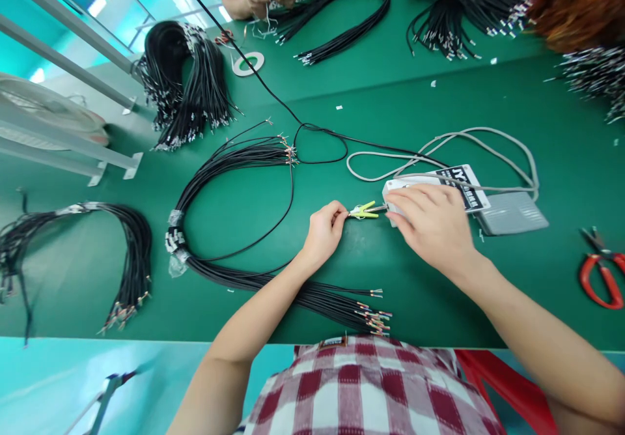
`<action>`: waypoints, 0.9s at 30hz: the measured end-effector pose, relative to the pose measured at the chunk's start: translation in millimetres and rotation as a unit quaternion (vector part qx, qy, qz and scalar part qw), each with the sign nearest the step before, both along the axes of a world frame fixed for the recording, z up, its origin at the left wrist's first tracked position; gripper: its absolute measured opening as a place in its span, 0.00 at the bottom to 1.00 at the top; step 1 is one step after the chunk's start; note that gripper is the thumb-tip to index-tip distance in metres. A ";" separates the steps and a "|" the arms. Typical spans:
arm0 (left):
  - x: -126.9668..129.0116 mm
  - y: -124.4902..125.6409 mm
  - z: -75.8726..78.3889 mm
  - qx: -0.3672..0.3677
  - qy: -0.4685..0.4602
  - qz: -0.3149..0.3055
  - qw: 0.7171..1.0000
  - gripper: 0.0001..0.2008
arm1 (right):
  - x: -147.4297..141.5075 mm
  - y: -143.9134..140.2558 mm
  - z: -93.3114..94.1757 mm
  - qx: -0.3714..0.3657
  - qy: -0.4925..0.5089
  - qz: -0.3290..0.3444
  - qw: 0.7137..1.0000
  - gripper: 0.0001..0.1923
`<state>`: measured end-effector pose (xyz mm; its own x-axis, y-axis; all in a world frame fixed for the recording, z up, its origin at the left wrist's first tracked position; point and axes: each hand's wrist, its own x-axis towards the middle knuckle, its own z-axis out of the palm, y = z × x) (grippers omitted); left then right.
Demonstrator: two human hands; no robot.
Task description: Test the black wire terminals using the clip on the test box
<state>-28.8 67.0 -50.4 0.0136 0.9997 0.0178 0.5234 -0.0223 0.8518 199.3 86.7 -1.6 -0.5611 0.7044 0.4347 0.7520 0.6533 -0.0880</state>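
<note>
At frame centre the left hand (323,232) pinches the yellow-green wire ends (364,211) closed-fingered; the right hand (432,221), fingers loosely curled, rests on the one small white machine (430,187), whose black label is too blurred to read. One red scissors (603,275) lies at right; about seven black cable bundles (229,226) are spread around the green table (390,109).

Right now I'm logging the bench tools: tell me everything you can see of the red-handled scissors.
The scissors lie flat on the green table near its right edge, partly cut off by the picture's border. Two looped handles look like red plastic; the dark blades point up and left, slightly parted. Neither hand touches them, and nothing rests on them.
</note>
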 end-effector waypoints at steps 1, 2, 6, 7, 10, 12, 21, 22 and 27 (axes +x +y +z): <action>-0.2 0.0 -0.2 -0.001 -0.003 -0.001 1.000 0.07 | 10.9 -7.6 -2.4 0.008 0.045 -0.038 0.998 0.13; -0.2 0.0 -0.4 -0.001 -0.005 -0.001 1.000 0.07 | 20.3 -15.5 -5.5 0.009 0.087 -0.074 0.993 0.14; 0.6 0.0 -0.7 0.004 -0.001 0.003 1.000 0.06 | 36.0 -40.9 -21.2 -0.016 0.134 -0.113 0.984 0.20; 0.8 -0.1 -0.6 0.006 0.001 0.004 1.000 0.06 | 35.3 -43.9 -25.2 -0.006 0.127 -0.106 0.986 0.21; -0.2 -0.7 -0.8 0.013 0.009 0.000 1.000 0.07 | 31.9 -44.5 -37.5 0.062 0.110 -0.104 0.986 0.22; -3.1 -1.5 -1.0 0.019 0.020 -0.005 1.000 0.07 | 33.0 -40.8 -45.6 0.097 0.115 -0.114 0.982 0.22; -26.1 -8.0 0.6 0.019 -0.024 0.032 0.999 0.04 | 31.7 -47.4 -45.0 0.035 0.160 -0.115 0.980 0.24; -30.2 -5.8 1.6 0.024 -0.043 0.038 0.998 0.06 | 28.8 -52.4 -43.7 0.019 0.173 -0.103 0.979 0.25; -71.5 30.5 12.9 0.140 -0.041 0.101 0.984 0.16 | 18.4 -73.6 -53.4 -0.091 0.189 -0.019 0.978 0.25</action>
